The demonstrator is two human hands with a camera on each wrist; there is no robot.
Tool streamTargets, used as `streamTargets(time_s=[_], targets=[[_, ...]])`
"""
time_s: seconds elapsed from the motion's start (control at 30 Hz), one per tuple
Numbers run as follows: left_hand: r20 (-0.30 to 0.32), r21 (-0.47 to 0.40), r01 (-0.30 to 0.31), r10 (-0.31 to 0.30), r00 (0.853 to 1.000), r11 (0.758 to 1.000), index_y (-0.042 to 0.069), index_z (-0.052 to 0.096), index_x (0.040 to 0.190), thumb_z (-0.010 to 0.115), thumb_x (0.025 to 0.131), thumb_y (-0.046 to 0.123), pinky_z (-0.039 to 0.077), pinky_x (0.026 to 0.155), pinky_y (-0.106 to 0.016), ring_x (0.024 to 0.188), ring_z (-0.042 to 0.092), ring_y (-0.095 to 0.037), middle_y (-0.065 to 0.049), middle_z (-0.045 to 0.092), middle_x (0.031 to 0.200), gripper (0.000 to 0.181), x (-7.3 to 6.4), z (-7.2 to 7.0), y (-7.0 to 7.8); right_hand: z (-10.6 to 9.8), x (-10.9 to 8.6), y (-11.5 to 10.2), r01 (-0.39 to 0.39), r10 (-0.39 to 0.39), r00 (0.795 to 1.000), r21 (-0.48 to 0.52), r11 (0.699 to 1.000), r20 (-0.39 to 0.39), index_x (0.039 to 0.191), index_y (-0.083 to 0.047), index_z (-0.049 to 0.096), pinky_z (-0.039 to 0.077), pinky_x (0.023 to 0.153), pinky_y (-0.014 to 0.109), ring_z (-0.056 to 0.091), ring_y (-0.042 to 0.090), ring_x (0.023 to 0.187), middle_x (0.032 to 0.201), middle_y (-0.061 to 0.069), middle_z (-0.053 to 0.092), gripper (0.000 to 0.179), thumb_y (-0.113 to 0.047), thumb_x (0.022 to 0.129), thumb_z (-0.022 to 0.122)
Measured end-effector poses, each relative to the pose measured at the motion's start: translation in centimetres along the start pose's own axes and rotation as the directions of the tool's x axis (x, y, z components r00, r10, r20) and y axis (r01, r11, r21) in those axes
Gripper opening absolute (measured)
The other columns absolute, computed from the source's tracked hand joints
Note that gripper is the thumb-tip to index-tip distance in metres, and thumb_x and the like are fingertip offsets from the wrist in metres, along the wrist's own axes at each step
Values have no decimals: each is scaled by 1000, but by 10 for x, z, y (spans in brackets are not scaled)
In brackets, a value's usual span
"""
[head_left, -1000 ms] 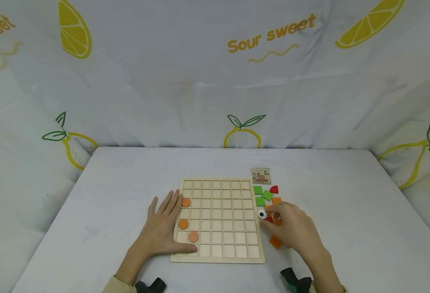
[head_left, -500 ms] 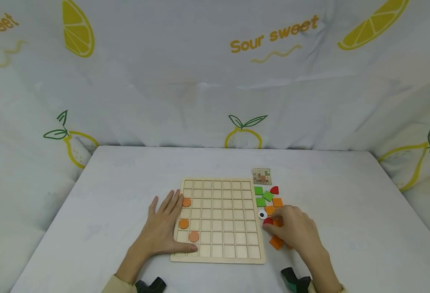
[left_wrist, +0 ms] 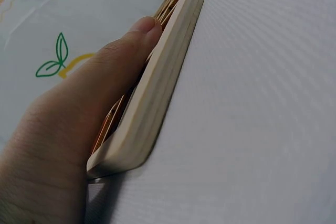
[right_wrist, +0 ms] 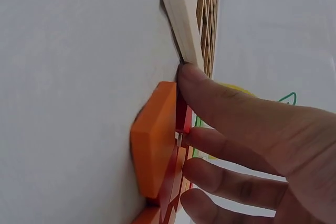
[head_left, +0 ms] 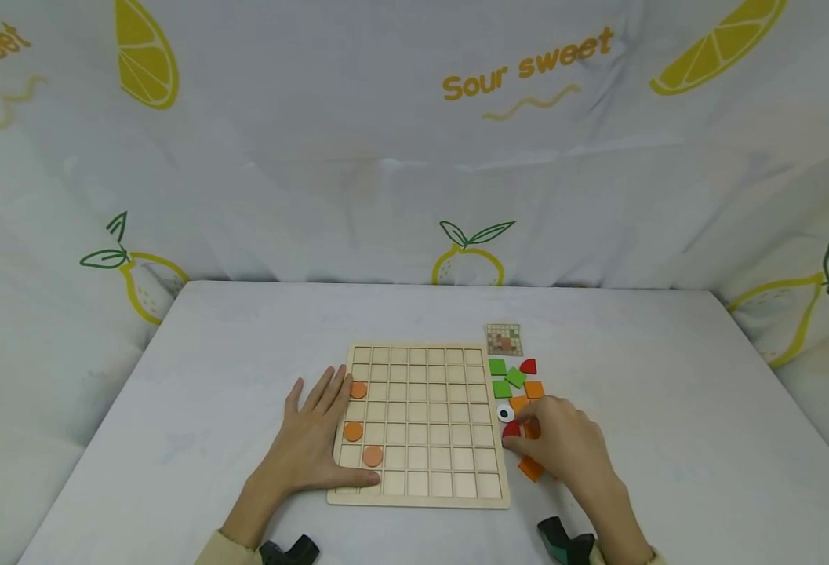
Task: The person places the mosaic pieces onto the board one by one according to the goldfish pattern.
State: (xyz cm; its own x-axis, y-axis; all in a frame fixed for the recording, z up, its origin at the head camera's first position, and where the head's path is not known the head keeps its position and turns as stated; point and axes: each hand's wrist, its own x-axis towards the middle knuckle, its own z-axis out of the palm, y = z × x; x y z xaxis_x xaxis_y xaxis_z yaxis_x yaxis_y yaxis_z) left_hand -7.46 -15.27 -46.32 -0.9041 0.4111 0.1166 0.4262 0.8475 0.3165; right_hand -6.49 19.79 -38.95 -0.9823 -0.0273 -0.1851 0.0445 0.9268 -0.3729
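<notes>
A square wooden grid board lies on the table, with orange discs in its left-hand cells. My left hand rests with straight fingers along the board's left edge, its thumb lying across the lower left corner. In the left wrist view that thumb lies over the rim. Beside the board's right edge, my right hand pinches a red piece with a rounded edge between thumb and index finger. The right wrist view shows this red piece partly hidden by the fingers.
Green squares, orange squares, a white eye disc and another red rounded piece lie right of the board. Behind them is a small pattern card. A printed curtain hangs behind the table.
My right hand has drawn back a little from the eye disc, then brought the red piece slightly left, close to the board's edge. The left hand has stayed in place.
</notes>
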Motion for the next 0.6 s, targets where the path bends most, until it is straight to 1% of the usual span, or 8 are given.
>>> streamTargets(time_s=[0.2,0.3,0.47,0.6], targets=[[-3,0,3,-3,1000,1000,5,22,163,60,59,98,3,123,-68,161,18,-32,-11,20,171,144,0,1,0,1,1,-2,12,-12,1000,12,1000,9,90,-11,81,41,54,28,50,16,69,78,1,61,24,-29,77,90],[-5,3,4,-4,1000,1000,5,22,163,60,59,98,4,124,-67,161,19,-32,-11,20,171,144,0,1,-1,0,1,-1,15,-15,1000,16,1000,23,92,-10,80,43,55,28,51,17,70,80,2,63,22,-26,78,89],[-10,3,-1,1,1000,1000,4,23,163,60,59,97,4,123,-67,160,19,-32,-12,21,171,144,0,1,0,-3,1,1,28,-29,998,19,999,50,97,-11,81,49,61,29,55,17,78,95,5,71,17,-16,81,86],[-10,7,-2,2,1000,1000,4,23,162,60,60,97,4,123,-67,160,19,-32,-12,22,171,144,0,1,0,-3,1,3,69,-69,996,8,998,55,99,-14,82,49,61,28,55,17,80,104,7,73,17,-7,83,82]])
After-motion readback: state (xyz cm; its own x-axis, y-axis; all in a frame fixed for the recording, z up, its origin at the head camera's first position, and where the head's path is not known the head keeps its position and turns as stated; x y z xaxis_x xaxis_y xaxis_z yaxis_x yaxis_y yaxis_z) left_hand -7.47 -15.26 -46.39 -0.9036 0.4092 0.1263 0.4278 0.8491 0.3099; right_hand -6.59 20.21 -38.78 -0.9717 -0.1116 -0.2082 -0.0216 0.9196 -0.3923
